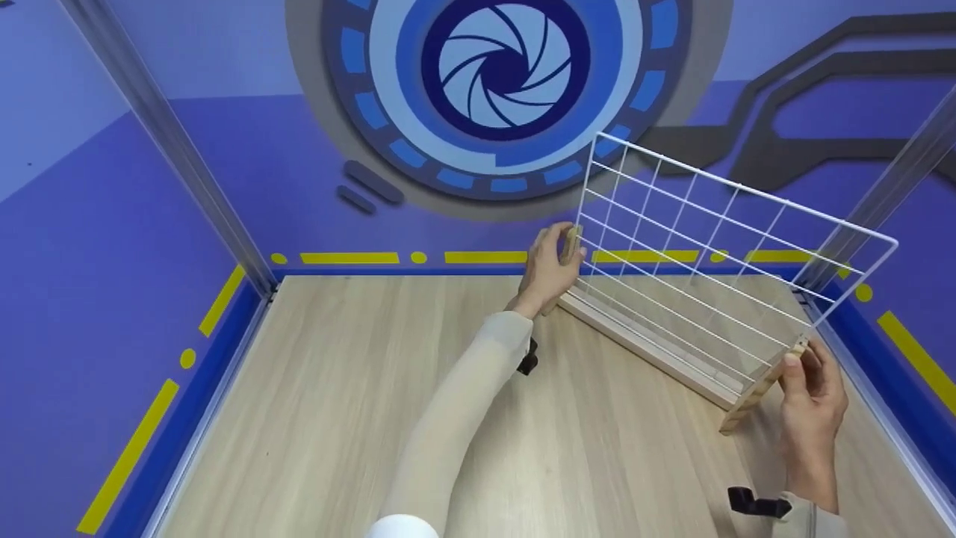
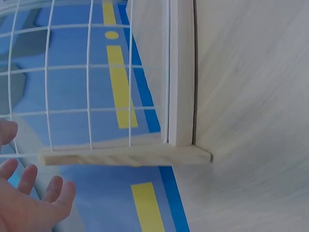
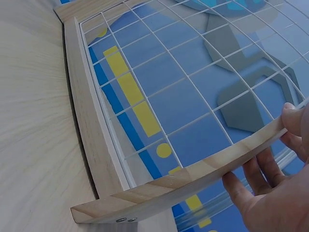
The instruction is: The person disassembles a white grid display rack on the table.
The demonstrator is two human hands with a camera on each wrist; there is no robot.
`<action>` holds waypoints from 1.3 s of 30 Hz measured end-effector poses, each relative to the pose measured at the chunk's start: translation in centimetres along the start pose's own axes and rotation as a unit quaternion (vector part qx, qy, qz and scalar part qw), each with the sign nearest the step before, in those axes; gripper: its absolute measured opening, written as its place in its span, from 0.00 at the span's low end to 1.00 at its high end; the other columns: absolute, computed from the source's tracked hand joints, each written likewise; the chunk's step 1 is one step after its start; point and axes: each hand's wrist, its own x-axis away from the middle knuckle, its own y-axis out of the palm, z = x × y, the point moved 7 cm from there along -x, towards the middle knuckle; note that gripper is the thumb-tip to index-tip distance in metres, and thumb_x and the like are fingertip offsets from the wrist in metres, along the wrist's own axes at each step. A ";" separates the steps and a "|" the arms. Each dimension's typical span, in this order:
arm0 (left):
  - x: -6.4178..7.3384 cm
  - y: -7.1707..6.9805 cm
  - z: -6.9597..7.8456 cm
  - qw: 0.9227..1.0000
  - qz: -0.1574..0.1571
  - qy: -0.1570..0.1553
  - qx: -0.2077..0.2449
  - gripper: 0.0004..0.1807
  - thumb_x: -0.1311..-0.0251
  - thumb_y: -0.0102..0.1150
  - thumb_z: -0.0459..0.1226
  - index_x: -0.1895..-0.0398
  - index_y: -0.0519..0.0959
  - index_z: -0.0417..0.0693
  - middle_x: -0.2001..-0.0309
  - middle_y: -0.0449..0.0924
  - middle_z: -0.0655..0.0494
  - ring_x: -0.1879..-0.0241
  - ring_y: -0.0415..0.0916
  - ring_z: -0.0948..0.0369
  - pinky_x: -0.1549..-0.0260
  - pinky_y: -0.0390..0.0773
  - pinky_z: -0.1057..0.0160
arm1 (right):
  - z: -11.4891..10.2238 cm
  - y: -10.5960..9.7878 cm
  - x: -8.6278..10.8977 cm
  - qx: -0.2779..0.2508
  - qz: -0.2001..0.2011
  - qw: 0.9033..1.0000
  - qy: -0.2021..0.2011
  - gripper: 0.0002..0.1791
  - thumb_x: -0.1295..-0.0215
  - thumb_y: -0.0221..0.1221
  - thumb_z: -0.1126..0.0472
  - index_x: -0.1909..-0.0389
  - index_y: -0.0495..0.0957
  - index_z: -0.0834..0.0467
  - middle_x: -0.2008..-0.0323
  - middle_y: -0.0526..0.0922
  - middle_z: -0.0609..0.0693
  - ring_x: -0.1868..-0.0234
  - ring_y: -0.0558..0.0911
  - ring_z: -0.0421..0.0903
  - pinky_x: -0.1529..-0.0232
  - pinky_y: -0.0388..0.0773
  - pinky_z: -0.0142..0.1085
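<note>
A white wire grid panel point(image 1: 702, 239) stands upright in a wooden stand, its lower edge along the base bar point(image 1: 650, 344) and between two short side pieces. My left hand point(image 1: 549, 269) is at the far side piece point(image 2: 125, 155). In the left wrist view its fingers point(image 2: 29, 179) are loosely bent and spread, apart from the wood, with the grid's side wire running between thumb and fingers. My right hand point(image 1: 814, 396) grips the near side piece point(image 3: 178, 179), thumb on one edge and fingertips point(image 3: 236, 186) against its outer face. Two screw heads point(image 3: 126, 220) show low on that face.
The stand rests on a pale wood-grain table point(image 1: 358, 388), toward its right side. Behind it rises a blue printed wall point(image 1: 239, 164) with yellow dashes. Metal posts point(image 1: 179, 149) stand at the corners. Black wrist mounts point(image 1: 758, 504) sit on both sleeves.
</note>
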 end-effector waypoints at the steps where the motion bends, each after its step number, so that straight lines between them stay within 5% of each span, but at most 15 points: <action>1: 0.2 0.2 0.2 1.000 0.000 0.005 0.008 0.27 0.25 0.63 0.41 0.26 0.72 0.49 0.31 0.76 0.48 0.30 0.73 0.49 0.28 0.70 0.49 | 0.0 -0.2 0.0 0.000 0.001 1.000 -0.001 0.28 0.19 0.57 0.57 0.22 0.69 0.45 0.33 0.74 0.41 0.27 0.69 0.44 0.22 0.62 0.32; 10: 2.0 2.2 2.1 0.997 0.003 0.068 0.020 0.31 0.29 0.68 0.41 0.26 0.72 0.45 0.32 0.77 0.49 0.31 0.74 0.52 0.29 0.72 0.61 | -0.2 -0.5 0.0 0.008 -0.004 1.000 -0.021 0.28 0.18 0.55 0.59 0.21 0.69 0.45 0.32 0.73 0.41 0.27 0.68 0.44 0.22 0.62 0.31; 20: 3.8 4.6 3.9 0.996 0.002 0.090 0.017 0.33 0.31 0.69 0.47 0.26 0.72 0.53 0.30 0.76 0.54 0.30 0.73 0.58 0.29 0.70 0.60 | 0.1 -0.1 0.2 0.006 -0.012 1.000 -0.016 0.28 0.18 0.56 0.58 0.21 0.69 0.45 0.34 0.74 0.41 0.29 0.69 0.43 0.24 0.65 0.29; 39: 5.4 8.2 8.2 0.983 0.014 0.182 -0.010 0.32 0.36 0.74 0.44 0.31 0.76 0.45 0.33 0.78 0.51 0.32 0.76 0.59 0.30 0.68 0.70 | -0.2 0.1 0.2 0.005 -0.018 1.000 -0.022 0.28 0.18 0.56 0.59 0.21 0.68 0.45 0.31 0.73 0.42 0.27 0.69 0.45 0.23 0.64 0.31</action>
